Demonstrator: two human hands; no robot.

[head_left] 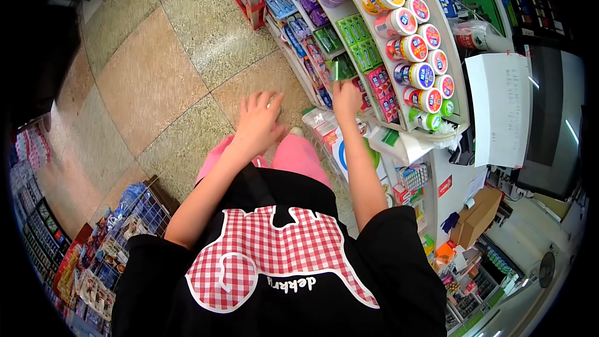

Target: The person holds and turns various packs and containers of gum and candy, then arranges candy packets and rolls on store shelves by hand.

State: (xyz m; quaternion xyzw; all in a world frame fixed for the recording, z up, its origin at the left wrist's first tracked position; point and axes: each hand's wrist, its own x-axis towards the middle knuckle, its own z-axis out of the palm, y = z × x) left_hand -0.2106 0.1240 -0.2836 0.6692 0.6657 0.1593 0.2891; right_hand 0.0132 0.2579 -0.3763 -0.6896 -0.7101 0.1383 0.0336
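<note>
Green packet (337, 72) pinched in right hand (347, 98) at one o'clock, not set down; packs (359, 32) already line shelf (354, 5); left hand (259, 120) spread wide.

**Green packet at our fingertips!**

We've got a small, slim green packet (337, 71) pinched in our right hand (346, 98), poking out beyond the fingers, right by the display shelves (378, 40). Motion blur hides its print and whether it's sealed.
</note>
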